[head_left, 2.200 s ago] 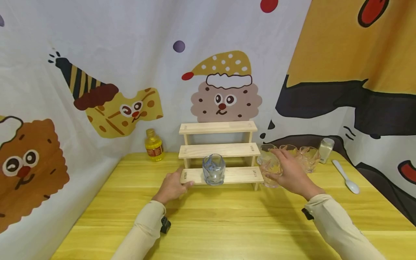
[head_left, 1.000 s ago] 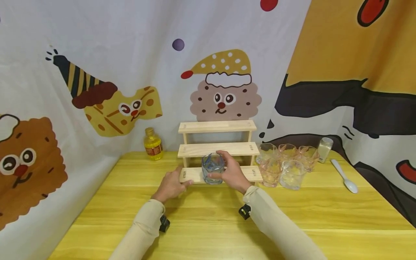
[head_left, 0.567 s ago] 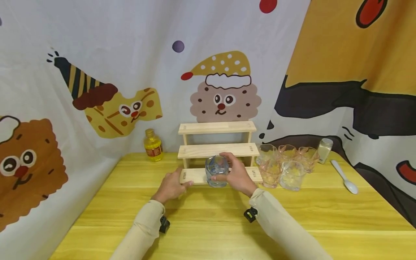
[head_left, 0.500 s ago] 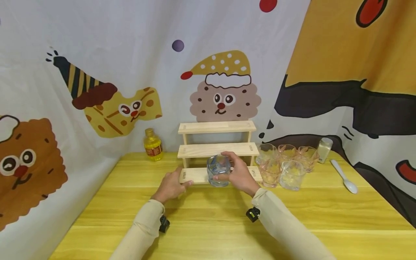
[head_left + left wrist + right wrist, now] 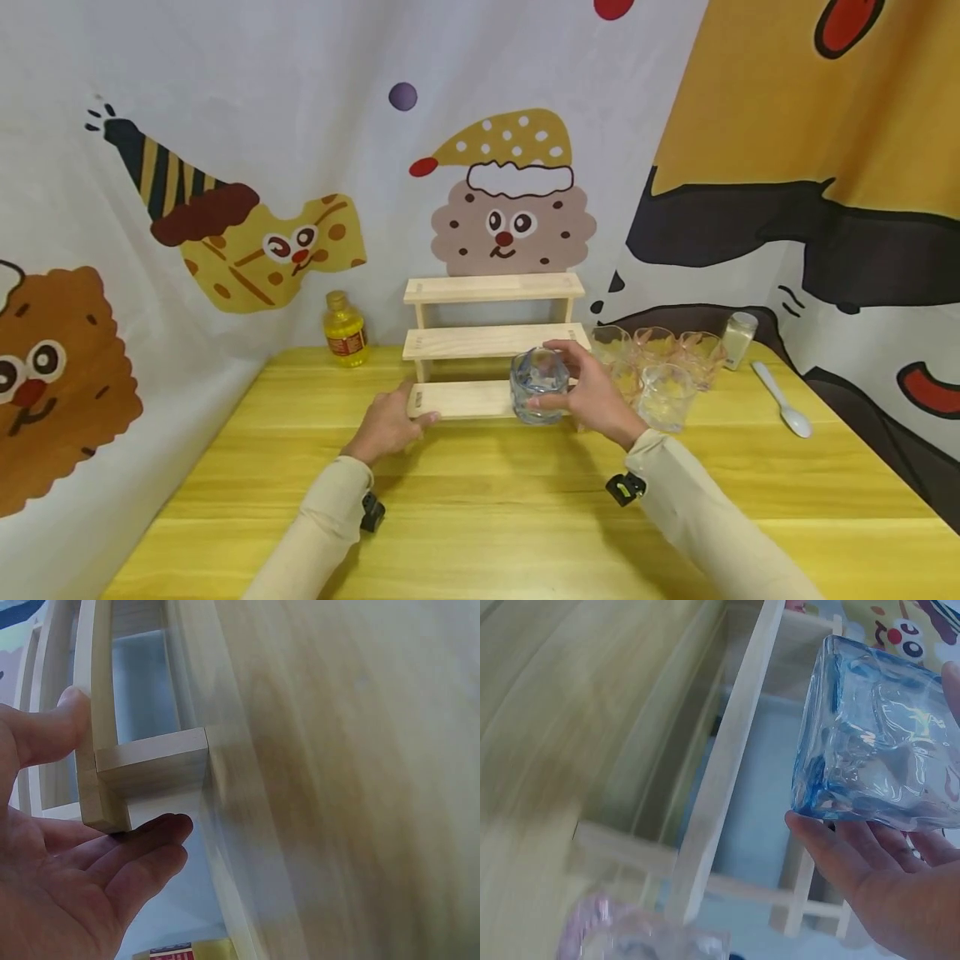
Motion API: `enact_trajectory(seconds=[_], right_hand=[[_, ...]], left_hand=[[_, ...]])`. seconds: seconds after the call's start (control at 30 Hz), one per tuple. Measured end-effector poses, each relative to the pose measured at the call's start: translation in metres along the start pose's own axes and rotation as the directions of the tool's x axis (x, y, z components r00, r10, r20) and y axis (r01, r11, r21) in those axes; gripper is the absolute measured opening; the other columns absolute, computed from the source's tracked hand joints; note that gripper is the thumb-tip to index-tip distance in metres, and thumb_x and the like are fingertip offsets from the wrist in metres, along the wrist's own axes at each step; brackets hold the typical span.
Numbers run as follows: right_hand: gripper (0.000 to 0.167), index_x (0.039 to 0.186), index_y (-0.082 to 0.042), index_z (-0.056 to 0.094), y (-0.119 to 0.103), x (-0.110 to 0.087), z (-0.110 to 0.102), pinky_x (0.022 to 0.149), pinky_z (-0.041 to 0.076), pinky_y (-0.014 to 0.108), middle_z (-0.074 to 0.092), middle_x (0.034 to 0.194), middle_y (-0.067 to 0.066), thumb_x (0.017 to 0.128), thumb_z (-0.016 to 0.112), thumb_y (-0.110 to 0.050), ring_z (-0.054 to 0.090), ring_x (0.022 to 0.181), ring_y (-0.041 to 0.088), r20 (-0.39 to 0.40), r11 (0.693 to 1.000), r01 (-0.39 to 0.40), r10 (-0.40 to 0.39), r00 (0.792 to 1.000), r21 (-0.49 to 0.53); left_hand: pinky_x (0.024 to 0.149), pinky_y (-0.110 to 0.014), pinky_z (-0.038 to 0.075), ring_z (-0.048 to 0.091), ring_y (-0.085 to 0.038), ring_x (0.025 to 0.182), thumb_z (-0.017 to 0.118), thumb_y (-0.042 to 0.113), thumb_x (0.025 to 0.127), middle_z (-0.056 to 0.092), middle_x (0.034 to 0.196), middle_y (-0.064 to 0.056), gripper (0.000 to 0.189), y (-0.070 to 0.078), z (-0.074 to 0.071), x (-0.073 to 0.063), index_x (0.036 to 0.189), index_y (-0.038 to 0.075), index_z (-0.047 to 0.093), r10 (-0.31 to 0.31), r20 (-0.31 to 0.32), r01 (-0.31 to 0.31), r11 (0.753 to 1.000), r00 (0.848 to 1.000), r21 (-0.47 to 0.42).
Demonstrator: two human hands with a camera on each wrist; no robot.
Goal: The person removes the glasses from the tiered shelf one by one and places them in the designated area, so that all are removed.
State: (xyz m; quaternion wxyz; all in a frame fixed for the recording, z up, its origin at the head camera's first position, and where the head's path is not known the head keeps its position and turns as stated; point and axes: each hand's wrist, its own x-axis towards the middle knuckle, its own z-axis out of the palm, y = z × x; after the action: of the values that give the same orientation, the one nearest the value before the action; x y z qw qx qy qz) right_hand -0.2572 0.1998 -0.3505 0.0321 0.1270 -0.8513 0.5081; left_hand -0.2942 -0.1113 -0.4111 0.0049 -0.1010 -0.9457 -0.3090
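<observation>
A blue-tinted drinking glass (image 5: 538,387) is held by my right hand (image 5: 597,395), thumb on the near side and fingers round the far side. It overlaps the right part of the lowest step of a three-tier wooden display stand (image 5: 465,400). In the right wrist view the glass (image 5: 885,735) shows its base, close over the plank (image 5: 727,750). My left hand (image 5: 385,427) grips the left end of that lowest step. Seen from the left wrist, its thumb (image 5: 56,731) lies on the plank's top and the other fingers reach under the end.
Several clear and pink-tinted glasses (image 5: 666,396) stand right of the stand, partly behind my right hand. Beyond them are a small lidded jar (image 5: 738,340) and a white spoon (image 5: 783,402). A yellow bottle (image 5: 346,332) stands back left. A printed cloth (image 5: 337,150) hangs behind the table.
My right hand let go of a clear glass among the others, moved left to the blue glass, took hold of it and carried it rightward along the lowest step. The left hand stays put.
</observation>
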Motion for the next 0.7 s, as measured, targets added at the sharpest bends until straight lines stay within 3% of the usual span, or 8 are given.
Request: enact_trajectory(seconds=[0.1,0.33,0.53,0.7], right_hand=[[0.092,0.149,-0.014,0.041,0.004,-0.005,-0.012,0.100,0.050,0.052,0.061,0.130,0.013,0.073,0.091,-0.026,0.059,0.125,0.035,-0.004,1.000,-0.016,0.016,1.000,-0.016],[0.091,0.152,-0.011,0.039,0.012,-0.016,-0.045,0.103,0.046,0.058,0.053,0.143,0.018,0.077,0.088,-0.028,0.052,0.132,0.042,-0.030,0.995,-0.024,0.021,0.999,-0.094],[0.090,0.151,-0.012,0.040,0.018,-0.024,-0.067,0.101,0.048,0.056,0.056,0.139,0.020,0.077,0.088,-0.031,0.056,0.127,0.041,-0.073,0.988,-0.053,0.043,0.996,-0.143],[0.095,0.153,-0.010,0.036,0.025,-0.032,-0.085,0.107,0.042,0.062,0.053,0.143,0.022,0.077,0.088,-0.035,0.050,0.133,0.045,-0.095,0.982,-0.091,0.076,0.993,-0.165]], left_hand=[[0.101,-0.052,0.049,0.064,-0.036,0.111,0.073,0.036,0.092,0.076,0.090,-0.011,0.080,0.001,-0.003,-0.001,0.153,-0.002,0.036,0.003,0.005,-0.003,1.000,1.000,-0.003],[0.101,-0.053,0.048,0.063,-0.037,0.113,0.073,0.035,0.092,0.075,0.099,-0.016,0.079,0.002,-0.004,-0.002,0.152,-0.002,0.038,0.005,-0.001,-0.005,1.000,1.000,0.001],[0.102,-0.052,0.049,0.065,-0.034,0.109,0.073,0.037,0.092,0.075,0.087,-0.010,0.081,-0.002,-0.003,0.000,0.153,-0.002,0.036,0.005,0.004,-0.005,1.000,1.000,0.008],[0.101,-0.052,0.049,0.066,-0.034,0.108,0.073,0.036,0.092,0.075,0.087,-0.009,0.080,-0.001,-0.002,-0.001,0.152,-0.003,0.037,0.012,0.004,-0.012,1.000,1.000,0.000]])
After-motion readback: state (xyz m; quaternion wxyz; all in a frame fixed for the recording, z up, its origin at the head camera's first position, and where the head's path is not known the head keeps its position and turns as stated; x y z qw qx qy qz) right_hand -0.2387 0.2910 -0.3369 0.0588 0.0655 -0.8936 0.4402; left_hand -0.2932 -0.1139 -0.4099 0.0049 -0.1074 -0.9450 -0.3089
